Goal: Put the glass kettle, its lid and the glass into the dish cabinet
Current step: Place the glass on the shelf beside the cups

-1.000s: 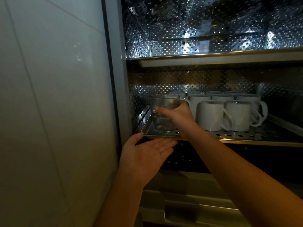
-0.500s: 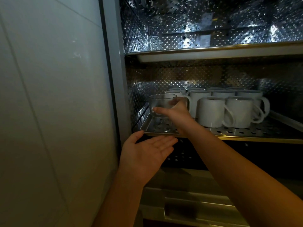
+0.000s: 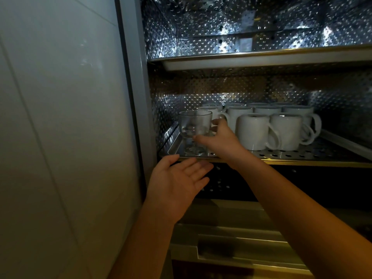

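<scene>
A right hand (image 3: 220,138) holds the glass (image 3: 194,123) upright at the front left corner of the cabinet's (image 3: 171,91) perforated tray (image 3: 302,156), thumb across the base and a finger curled round the far side. The glass stands just beside the white mugs (image 3: 253,131), apart from them. In the dim light it is hard to tell whether its foot rests on the tray or hangs just above a reflection.

A second ago the thumb crossed the middle of the glass, and the glass read as one tall shape down to the metal. Now the grip sits at the bottom of the bowl and a fainter shape shows beneath. The place on the tray is the same.

The left hand (image 3: 177,182) stays flat and palm up, fingers spread, just under the tray's front edge, holding nothing, much as before.

The glass looks as good as stowed, with only the release left. Kettle and lid are out of view.
</scene>
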